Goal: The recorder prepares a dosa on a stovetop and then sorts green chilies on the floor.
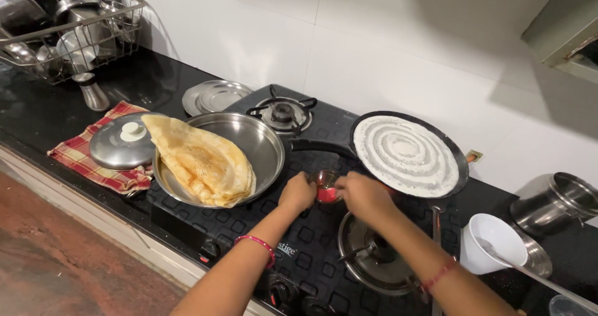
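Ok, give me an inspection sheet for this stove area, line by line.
Surface: black gas stove on a dark counter.
Job's things: small red-filled bowl; batter spiral on flat griddle.
Clutter: folded dosas in steel pan, lid on checked cloth, white cup, dish rack.
Hands: left hand and right hand at the bowl.
Cables: nothing seen.
Surroundings: white tiled wall.

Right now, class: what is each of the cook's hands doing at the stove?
Left hand: curled closed, gripping the small red bowl.
Right hand: closed at the bowl's other side; its grip cannot be told.
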